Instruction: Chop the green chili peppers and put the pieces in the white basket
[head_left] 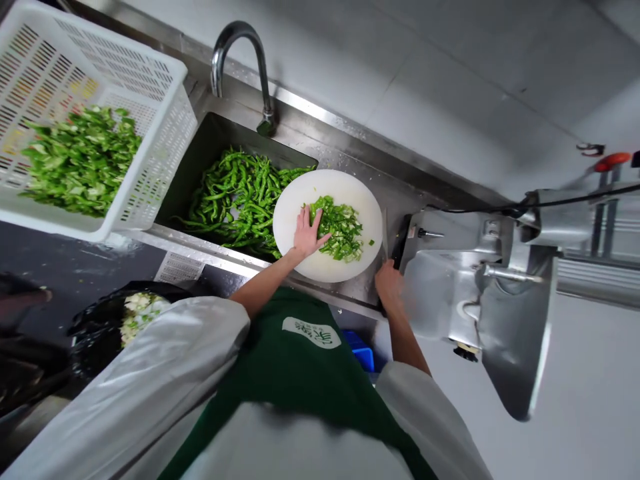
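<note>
Your left hand [306, 232], open, touches the chopped peppers [345, 230], nearer the board's [290, 220] right edge; right hand [390, 287] grips the knife [385, 233] just outside that edge. Cup your left to gather bits; keep the knife clear.

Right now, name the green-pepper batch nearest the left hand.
The chopped pile on the white board; whole peppers in the sink and cut ones in the basket lie farther off.

Chopped green peppers [346, 233] loose on a round white board [345, 183], knife [385, 230] just beside.
</note>
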The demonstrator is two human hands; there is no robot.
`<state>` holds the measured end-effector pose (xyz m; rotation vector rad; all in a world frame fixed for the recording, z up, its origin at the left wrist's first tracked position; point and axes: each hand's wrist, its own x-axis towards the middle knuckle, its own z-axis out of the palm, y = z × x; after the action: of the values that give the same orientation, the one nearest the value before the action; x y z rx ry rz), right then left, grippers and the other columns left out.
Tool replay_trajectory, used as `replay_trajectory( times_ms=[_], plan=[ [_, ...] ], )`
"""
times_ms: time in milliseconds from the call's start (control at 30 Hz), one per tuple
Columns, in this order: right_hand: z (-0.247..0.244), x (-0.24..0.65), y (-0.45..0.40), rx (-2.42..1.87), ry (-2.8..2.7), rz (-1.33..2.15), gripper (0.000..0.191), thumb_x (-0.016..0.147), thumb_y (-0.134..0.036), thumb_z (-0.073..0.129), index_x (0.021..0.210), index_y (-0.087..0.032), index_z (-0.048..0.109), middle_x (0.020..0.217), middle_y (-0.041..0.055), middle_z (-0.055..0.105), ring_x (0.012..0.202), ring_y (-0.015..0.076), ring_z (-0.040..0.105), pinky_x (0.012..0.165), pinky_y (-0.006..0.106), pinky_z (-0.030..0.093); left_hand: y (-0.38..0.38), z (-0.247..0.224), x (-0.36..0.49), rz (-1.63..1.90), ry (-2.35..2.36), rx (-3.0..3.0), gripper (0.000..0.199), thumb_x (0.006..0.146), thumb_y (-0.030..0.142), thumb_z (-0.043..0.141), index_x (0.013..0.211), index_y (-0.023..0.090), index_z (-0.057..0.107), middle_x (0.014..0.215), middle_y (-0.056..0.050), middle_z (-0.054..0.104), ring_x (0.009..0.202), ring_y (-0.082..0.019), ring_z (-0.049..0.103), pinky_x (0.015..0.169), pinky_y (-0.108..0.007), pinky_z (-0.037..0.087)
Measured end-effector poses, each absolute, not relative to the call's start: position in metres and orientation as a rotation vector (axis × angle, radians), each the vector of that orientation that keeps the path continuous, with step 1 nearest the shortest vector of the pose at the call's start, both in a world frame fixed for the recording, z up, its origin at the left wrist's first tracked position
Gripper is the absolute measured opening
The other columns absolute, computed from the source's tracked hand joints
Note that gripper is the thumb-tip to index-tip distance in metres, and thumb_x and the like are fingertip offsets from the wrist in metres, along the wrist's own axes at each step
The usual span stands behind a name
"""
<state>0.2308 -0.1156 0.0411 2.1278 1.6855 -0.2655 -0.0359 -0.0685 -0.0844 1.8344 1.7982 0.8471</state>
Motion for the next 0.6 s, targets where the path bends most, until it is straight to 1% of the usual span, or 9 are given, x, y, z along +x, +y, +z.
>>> replay_trajectory(
  times_ms=[100, 200, 300, 367, 433, 500, 533, 600],
  plan=[
    [0.027, 0.213, -0.124, 2.115, 1.689, -0.344, 0.036, 0.104, -0.013, 0.033, 0.134, -0.005, 0.050, 0.102, 0.0231, 0.073, 0.096, 0.0290, 0.073, 0.082, 0.036, 0.049, -0.056, -0.082, -0.015, 0.891, 1.778, 1.805, 0.090, 0.091, 0.073, 0.051, 0.159, 0.015, 0.037, 0.171, -0.018, 0.012, 0.158, -0.042, 0.004, 0.126, -0.061, 0.014],
    [0.021, 0.189, -0.127, 2.056, 1.798, -0.466, 0.035, 0.102, -0.012, 0.036, 0.134, -0.007, 0.051, 0.102, 0.0210, 0.074, 0.098, 0.0269, 0.073, 0.086, 0.034, 0.049, -0.054, -0.079, 0.000, 0.887, 1.740, 1.842, 0.088, 0.089, 0.071, 0.057, 0.157, 0.017, 0.043, 0.171, -0.015, 0.013, 0.157, -0.044, 0.002, 0.126, -0.062, 0.015],
    [0.015, 0.196, -0.121, 2.097, 1.894, -0.592, 0.031, 0.104, -0.018, 0.036, 0.128, -0.010, 0.055, 0.100, 0.0197, 0.074, 0.097, 0.0262, 0.073, 0.087, 0.033, 0.049, -0.063, -0.075, 0.005, 0.857, 1.765, 1.860, 0.087, 0.086, 0.071, 0.060, 0.156, 0.020, 0.045, 0.171, -0.014, 0.013, 0.157, -0.045, 0.002, 0.124, -0.065, 0.015],
    [0.005, 0.226, -0.117, 2.225, 1.911, -0.756, 0.030, 0.106, -0.030, 0.038, 0.116, -0.013, 0.060, 0.091, 0.0160, 0.074, 0.087, 0.0244, 0.072, 0.080, 0.031, 0.051, -0.073, -0.072, 0.005, 0.847, 1.825, 1.846, 0.089, 0.084, 0.071, 0.063, 0.156, 0.022, 0.045, 0.171, -0.013, 0.011, 0.157, -0.044, 0.003, 0.124, -0.065, 0.015],
    [-0.010, 0.266, -0.118, 2.370, 1.877, -1.108, 0.034, 0.104, -0.045, 0.041, 0.100, -0.016, 0.060, 0.074, 0.0081, 0.069, 0.066, 0.0204, 0.068, 0.065, 0.028, 0.051, -0.085, -0.070, 0.007, 0.837, 1.880, 1.839, 0.093, 0.081, 0.071, 0.067, 0.156, 0.022, 0.045, 0.172, -0.014, 0.007, 0.157, -0.045, 0.003, 0.124, -0.065, 0.016],
    [-0.028, 0.301, -0.124, 2.462, 1.757, -1.578, 0.043, 0.095, -0.063, 0.048, 0.087, -0.021, 0.054, 0.057, -0.0012, 0.058, 0.046, 0.0163, 0.055, 0.048, 0.027, 0.046, -0.096, -0.067, 0.017, 0.813, 1.912, 1.841, 0.097, 0.077, 0.072, 0.071, 0.155, 0.022, 0.046, 0.172, -0.014, 0.004, 0.156, -0.047, 0.003, 0.123, -0.066, 0.015],
    [-0.037, 0.313, -0.129, 2.467, 1.699, -1.777, 0.047, 0.089, -0.069, 0.053, 0.084, -0.022, 0.051, 0.053, -0.0046, 0.053, 0.041, 0.0148, 0.050, 0.044, 0.027, 0.043, -0.100, -0.066, 0.024, 0.795, 1.925, 1.841, 0.098, 0.075, 0.072, 0.072, 0.155, 0.022, 0.047, 0.172, -0.014, 0.004, 0.156, -0.048, 0.003, 0.123, -0.067, 0.014],
    [-0.052, 0.319, -0.138, 2.460, 1.607, -2.038, 0.052, 0.079, -0.074, 0.060, 0.082, -0.024, 0.046, 0.050, -0.0082, 0.048, 0.038, 0.0129, 0.045, 0.039, 0.026, 0.040, -0.105, -0.063, 0.042, 0.763, 1.955, 1.837, 0.098, 0.072, 0.073, 0.074, 0.154, 0.024, 0.049, 0.172, -0.013, 0.004, 0.155, -0.051, 0.001, 0.122, -0.070, 0.012]
  ],
)
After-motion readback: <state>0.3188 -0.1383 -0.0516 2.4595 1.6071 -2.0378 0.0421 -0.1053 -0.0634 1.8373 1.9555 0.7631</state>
